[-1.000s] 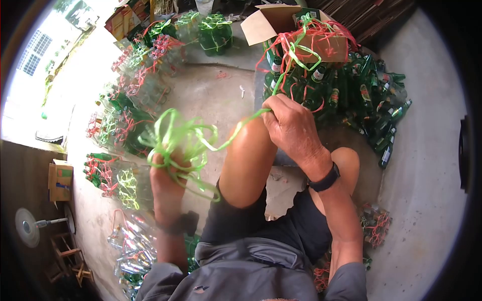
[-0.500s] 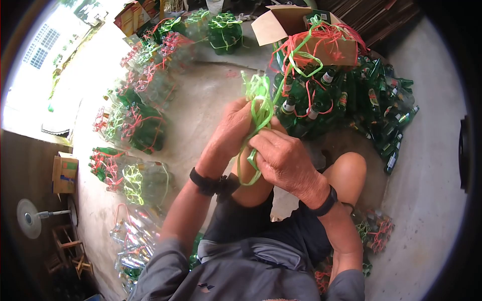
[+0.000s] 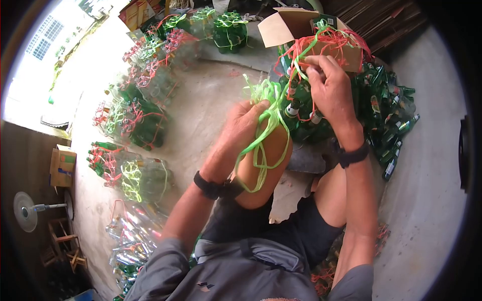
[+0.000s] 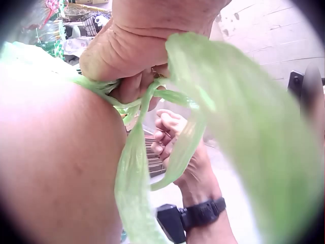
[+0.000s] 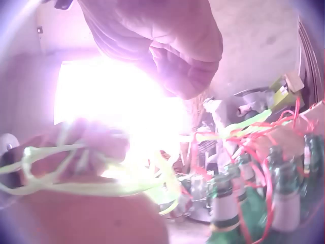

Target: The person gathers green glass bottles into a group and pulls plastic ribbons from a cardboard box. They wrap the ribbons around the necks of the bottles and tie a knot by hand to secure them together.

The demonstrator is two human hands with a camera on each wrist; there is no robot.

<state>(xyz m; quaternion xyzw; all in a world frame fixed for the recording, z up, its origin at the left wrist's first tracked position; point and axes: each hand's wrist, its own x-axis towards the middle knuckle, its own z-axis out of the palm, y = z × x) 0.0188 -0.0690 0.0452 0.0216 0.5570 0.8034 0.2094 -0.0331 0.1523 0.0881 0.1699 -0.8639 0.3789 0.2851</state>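
My left hand (image 3: 243, 120) holds a looped bundle of green plastic twine (image 3: 268, 118) over a bent knee (image 3: 278, 145). In the left wrist view, its fingers curl round the twine (image 4: 139, 101), and wide loops hang below. Raised farther forward is my right hand (image 3: 334, 90), its fingertips beside a green strand (image 3: 296, 55) that runs from the cardboard box. In the right wrist view, the fingers of the right hand (image 5: 172, 56) are loosely bent, with no twine showing between them; the strand (image 5: 249, 122) passes lower down.
Red twine (image 3: 326, 45) spills over the open cardboard box (image 3: 278, 30). Green bottles (image 3: 391, 113) stand and lie below and right of it. Tied bundles of bottles (image 3: 145, 118) line the left side. A fan (image 3: 27, 210) stands at far left.
The left hand has come inward with the twine bundle, to above the knee. My right hand first joined it at the bundle, then moved away forward and right towards the box.
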